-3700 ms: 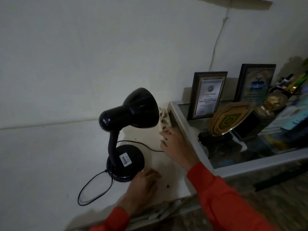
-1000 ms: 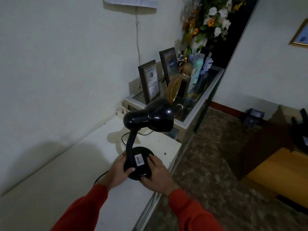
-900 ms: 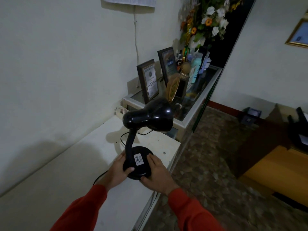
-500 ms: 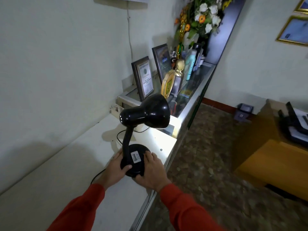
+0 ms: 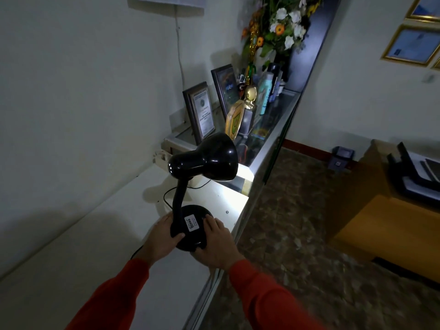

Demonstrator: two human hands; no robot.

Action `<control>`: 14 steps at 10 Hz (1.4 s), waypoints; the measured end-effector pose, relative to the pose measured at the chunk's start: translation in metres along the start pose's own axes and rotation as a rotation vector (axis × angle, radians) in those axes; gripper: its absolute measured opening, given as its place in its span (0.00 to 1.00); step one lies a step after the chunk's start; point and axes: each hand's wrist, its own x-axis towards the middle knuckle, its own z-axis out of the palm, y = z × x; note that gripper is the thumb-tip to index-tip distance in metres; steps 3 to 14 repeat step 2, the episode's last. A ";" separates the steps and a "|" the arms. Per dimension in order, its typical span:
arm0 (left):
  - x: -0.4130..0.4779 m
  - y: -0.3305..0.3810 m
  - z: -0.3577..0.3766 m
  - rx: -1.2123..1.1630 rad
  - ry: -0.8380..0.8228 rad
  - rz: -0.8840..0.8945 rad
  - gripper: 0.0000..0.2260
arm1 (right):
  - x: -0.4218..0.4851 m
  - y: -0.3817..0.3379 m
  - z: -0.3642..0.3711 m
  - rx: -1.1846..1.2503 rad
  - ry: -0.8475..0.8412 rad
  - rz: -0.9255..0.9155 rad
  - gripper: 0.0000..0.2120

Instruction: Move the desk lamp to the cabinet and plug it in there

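The black desk lamp (image 5: pixel 204 160) stands upright on the white cabinet top (image 5: pixel 100 236) near its right edge. It is lit and throws a bright patch onto the surface to the right. My left hand (image 5: pixel 160 239) clasps the left side of its round base and my right hand (image 5: pixel 215 244) clasps the right side. Its black cord (image 5: pixel 167 197) loops behind the neck toward a white power strip (image 5: pixel 160 156) against the wall.
Beyond the white top runs a glass-topped display cabinet (image 5: pixel 271 136) carrying framed certificates (image 5: pixel 201 113), a gold plaque (image 5: pixel 234 123), bottles and a flower bouquet (image 5: pixel 283 22). A wooden desk (image 5: pixel 390 225) stands at the right across a patterned floor.
The lamp came on between 0.9 and 0.5 seconds ago. Since 3.7 seconds ago my right hand left the power strip and both hands took the lamp's base.
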 end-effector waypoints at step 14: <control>-0.011 -0.003 0.002 0.105 -0.024 -0.089 0.25 | -0.017 0.007 -0.018 0.125 0.029 0.009 0.32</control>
